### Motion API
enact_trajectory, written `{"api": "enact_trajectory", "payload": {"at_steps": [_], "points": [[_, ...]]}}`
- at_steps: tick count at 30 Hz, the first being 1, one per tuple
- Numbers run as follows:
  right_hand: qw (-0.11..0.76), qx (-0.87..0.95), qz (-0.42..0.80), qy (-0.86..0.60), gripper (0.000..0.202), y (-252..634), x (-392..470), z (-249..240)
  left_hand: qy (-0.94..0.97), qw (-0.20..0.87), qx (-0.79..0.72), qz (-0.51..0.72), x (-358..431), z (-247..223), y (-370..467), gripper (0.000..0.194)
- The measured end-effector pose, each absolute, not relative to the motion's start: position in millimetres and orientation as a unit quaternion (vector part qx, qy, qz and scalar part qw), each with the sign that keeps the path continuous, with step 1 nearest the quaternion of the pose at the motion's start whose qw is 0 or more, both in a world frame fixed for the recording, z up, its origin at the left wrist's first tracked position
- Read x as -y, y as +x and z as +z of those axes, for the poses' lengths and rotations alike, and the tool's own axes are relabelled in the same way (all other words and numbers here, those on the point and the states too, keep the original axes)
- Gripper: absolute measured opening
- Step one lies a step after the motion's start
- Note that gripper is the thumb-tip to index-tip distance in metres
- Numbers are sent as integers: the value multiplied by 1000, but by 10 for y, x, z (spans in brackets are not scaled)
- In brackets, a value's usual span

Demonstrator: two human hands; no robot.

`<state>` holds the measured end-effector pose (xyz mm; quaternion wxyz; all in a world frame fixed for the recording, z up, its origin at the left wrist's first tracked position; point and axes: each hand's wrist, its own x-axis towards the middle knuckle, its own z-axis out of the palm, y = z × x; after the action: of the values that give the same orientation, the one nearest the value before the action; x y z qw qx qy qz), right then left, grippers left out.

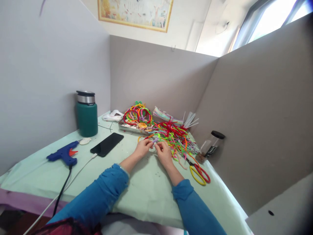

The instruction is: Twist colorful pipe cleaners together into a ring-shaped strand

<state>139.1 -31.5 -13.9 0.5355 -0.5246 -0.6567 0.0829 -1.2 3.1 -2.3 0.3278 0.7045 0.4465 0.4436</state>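
My left hand (144,147) pinches a small purple piece of pipe cleaner (155,140) between thumb and fingertips, above the middle of the table. Close on its right, my right hand (163,151) has its fingers closed at the lower end of the same piece, where a small pale bit shows. The fingertips nearly touch. Just beyond the hands lies a tangled heap of colourful pipe cleaners (171,129). Behind them a metal tray (133,130) holds coloured rings and small pieces.
A black phone (107,144) on a white cable, a blue glue gun (64,154) and a green bottle (87,118) stand or lie at left. Scissors (199,173) with red and yellow handles lie at right, near a clear jar (211,146). Grey partitions (156,75) enclose the table (144,192).
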Motion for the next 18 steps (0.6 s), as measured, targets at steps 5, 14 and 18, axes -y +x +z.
{"api": "enact_trajectory", "payload": {"at_steps": [5, 14, 18], "points": [[511, 693, 147, -487, 37, 1365, 330, -134, 673, 381, -441, 455, -17, -4, -1, 27], [542, 603, 293, -507, 39, 1387, 230, -213, 621, 485, -401, 467, 18, 38, 40, 28], [581, 530, 387, -481, 36, 1369, 241, -180, 630, 497, -384, 457, 34, 45, 38, 28]]}}
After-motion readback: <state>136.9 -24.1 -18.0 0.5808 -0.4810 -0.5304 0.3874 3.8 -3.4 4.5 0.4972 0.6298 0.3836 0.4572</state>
